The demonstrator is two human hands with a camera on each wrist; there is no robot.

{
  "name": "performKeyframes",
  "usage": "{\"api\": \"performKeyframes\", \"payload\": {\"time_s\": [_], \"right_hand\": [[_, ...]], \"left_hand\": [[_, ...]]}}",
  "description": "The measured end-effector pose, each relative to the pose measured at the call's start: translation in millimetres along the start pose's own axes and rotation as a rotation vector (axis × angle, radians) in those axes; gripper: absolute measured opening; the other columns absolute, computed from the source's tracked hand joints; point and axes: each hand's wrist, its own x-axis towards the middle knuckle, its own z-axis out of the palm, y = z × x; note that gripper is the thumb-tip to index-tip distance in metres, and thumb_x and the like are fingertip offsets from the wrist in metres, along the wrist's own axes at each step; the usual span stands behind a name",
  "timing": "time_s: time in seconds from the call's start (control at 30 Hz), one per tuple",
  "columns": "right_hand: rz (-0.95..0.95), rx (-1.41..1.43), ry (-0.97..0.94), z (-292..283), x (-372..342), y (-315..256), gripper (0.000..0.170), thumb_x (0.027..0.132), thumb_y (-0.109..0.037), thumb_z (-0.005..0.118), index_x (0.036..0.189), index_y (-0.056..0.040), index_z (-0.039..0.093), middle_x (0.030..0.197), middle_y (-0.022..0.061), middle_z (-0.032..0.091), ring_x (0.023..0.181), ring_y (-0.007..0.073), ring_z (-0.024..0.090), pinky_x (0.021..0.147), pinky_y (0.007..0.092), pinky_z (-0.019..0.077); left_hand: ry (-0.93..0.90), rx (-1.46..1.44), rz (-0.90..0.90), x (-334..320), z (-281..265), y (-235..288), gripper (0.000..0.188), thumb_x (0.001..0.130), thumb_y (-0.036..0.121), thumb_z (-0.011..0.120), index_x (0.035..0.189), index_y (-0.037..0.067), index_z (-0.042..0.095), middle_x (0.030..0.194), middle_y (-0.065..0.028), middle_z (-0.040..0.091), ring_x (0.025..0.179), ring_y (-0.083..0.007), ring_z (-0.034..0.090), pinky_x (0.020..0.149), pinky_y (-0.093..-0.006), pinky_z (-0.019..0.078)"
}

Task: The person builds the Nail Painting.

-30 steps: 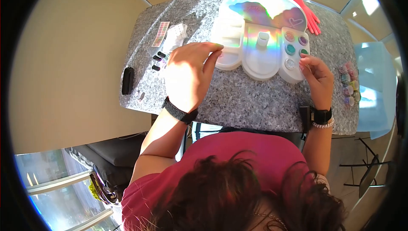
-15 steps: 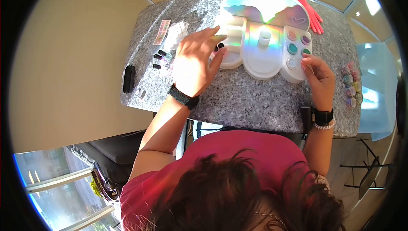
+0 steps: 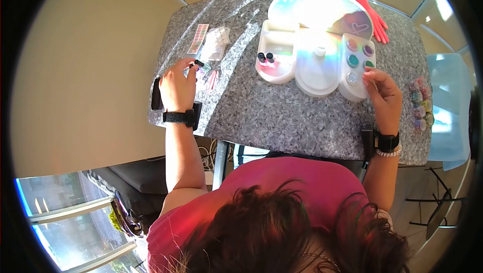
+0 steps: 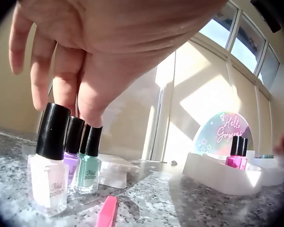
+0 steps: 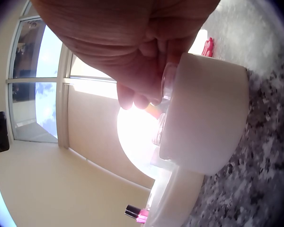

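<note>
At the table's left side, my left hand (image 3: 177,84) reaches down, its thumb and index finger pinching a black cap in a cluster of nail polish bottles. The mint green bottle (image 4: 88,172) is right under the thumb, with a purple bottle (image 4: 71,163) beside it and a whitish bottle (image 4: 49,184) nearer the camera. My right hand (image 3: 385,92) is at the front right corner of a white organiser (image 3: 314,86). Its curled fingers hold a small clear pot (image 5: 168,80) at the box's top edge. Two pink nail polish bottles (image 4: 236,156) stand in the organiser's left section.
Glitter pots (image 3: 352,61) fill the organiser's right section, and its rounded shiny lid (image 3: 361,21) stands up behind. Pink gloves (image 3: 375,21) lie at the back right. Several colourful jars (image 3: 420,104) sit at the right edge. Sticker sheets (image 3: 198,39) and a pink stick (image 4: 107,210) lie leftward.
The left hand has moved from the organiser's left section across to the bottles on the left. Two pink bottles now show standing in that section. The right hand has stayed at its corner.
</note>
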Motion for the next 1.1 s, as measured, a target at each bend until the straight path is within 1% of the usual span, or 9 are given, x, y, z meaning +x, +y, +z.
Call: {"api": "performKeyframes", "payload": {"time_s": [0.27,0.33,0.43,0.57,0.63,0.7,0.9,0.97,1.1], "right_hand": [[0.000,0.016,0.004,-1,1,1,0.017,0.103,0.005,0.073,0.118,-0.0010,0.077,0.134,0.0145,0.075,0.128,0.0190,0.069,0.112,0.0332,0.0530],[0.012,0.014,0.006,-1,1,0,0.017,0.103,0.006,0.073,0.118,-0.0011,0.077,0.134,0.0146,0.075,0.129,0.0190,0.069,0.112,0.0331,0.0532],[0.019,0.011,0.006,-1,1,-1,0.018,0.103,0.006,0.073,0.118,-0.0012,0.077,0.135,0.0147,0.075,0.129,0.0190,0.069,0.111,0.0329,0.0534],[0.020,0.015,-0.002,-1,1,-3,0.018,0.103,0.006,0.073,0.118,-0.0013,0.077,0.135,0.0145,0.075,0.129,0.0189,0.069,0.111,0.0326,0.0536],[0.023,0.011,0.001,0,1,-5,0.018,0.103,0.006,0.073,0.118,-0.0013,0.078,0.135,0.0143,0.075,0.129,0.0189,0.069,0.111,0.0328,0.0536],[0.028,0.006,0.005,1,0,-5,0.018,0.103,0.006,0.073,0.119,-0.0013,0.078,0.135,0.0141,0.075,0.129,0.0189,0.069,0.111,0.0329,0.0536],[0.017,0.009,0.002,-1,0,-3,0.019,0.103,0.007,0.073,0.119,-0.0013,0.078,0.137,0.0140,0.074,0.130,0.0194,0.069,0.113,0.0337,0.0533],[0.017,0.005,0.007,-1,0,-2,0.019,0.102,0.007,0.073,0.119,-0.0015,0.078,0.137,0.0141,0.074,0.130,0.0198,0.069,0.113,0.0339,0.0529],[0.022,0.010,0.004,-1,2,-3,0.019,0.102,0.007,0.074,0.119,-0.0018,0.078,0.137,0.0140,0.074,0.131,0.0200,0.069,0.114,0.0343,0.0525]], "left_hand": [[0.012,-0.088,-0.092,3,-3,9,0.022,0.101,0.021,0.076,0.121,0.015,0.082,0.111,-0.0031,0.086,0.106,-0.0245,0.080,0.100,-0.0416,0.0565],[0.250,0.049,-0.010,1,-5,13,0.024,0.103,0.027,0.075,0.125,0.020,0.078,0.108,-0.0003,0.086,0.105,-0.0231,0.080,0.122,-0.0511,0.0400],[0.459,0.034,0.052,1,-24,31,0.022,0.100,0.023,0.079,0.119,0.013,0.079,0.106,-0.0015,0.086,0.110,-0.0239,0.076,0.108,-0.0444,0.0521],[0.551,-0.188,0.208,-6,-51,75,0.021,0.102,0.019,0.080,0.119,0.006,0.077,0.109,-0.0020,0.086,0.115,-0.0254,0.072,0.107,-0.0419,0.0520],[0.446,-0.350,0.231,-17,-54,103,0.022,0.102,0.013,0.080,0.121,0.006,0.073,0.109,-0.0005,0.086,0.114,-0.0253,0.076,0.117,-0.0433,0.0464],[0.359,-0.371,0.384,-26,-47,119,0.019,0.094,0.011,0.085,0.111,0.015,0.077,0.115,0.0044,0.084,0.115,-0.0208,0.076,0.130,-0.0524,0.0266],[0.277,-0.333,0.704,-29,-1,140,0.029,0.089,0.014,0.089,0.115,0.021,0.077,0.110,0.0104,0.082,0.118,-0.0158,0.073,0.131,-0.0606,0.0196],[0.260,-0.300,0.721,-25,6,142,0.025,0.095,0.017,0.085,0.117,0.018,0.075,0.106,0.0108,0.084,0.123,-0.0162,0.071,0.132,-0.0563,0.0201],[0.201,-0.290,0.696,-18,24,139,0.027,0.096,0.022,0.084,0.120,0.020,0.073,0.109,0.0113,0.084,0.122,-0.0182,0.071,0.131,-0.0618,0.0193]]}}
